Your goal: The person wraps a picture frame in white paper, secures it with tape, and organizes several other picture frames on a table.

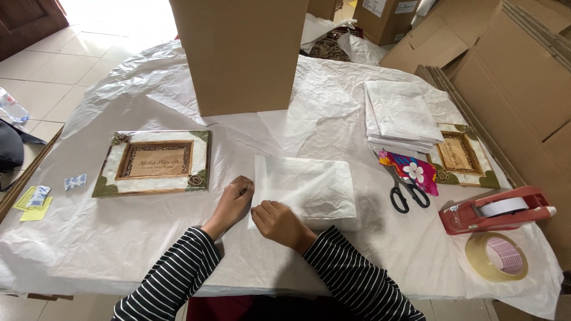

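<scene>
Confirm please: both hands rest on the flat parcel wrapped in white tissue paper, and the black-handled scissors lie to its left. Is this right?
Not quite. The head view shows the black-handled scissors lying to the right of the flat parcel wrapped in white tissue paper, not left. The left hand and right hand do rest on it.

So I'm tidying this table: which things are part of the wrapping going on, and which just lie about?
In hand: left hand, right hand, white paper-wrapped bundle.

Lying about: picture frame, cardboard box, paper stack, scissors, tape dispenser, tape roll.
</scene>
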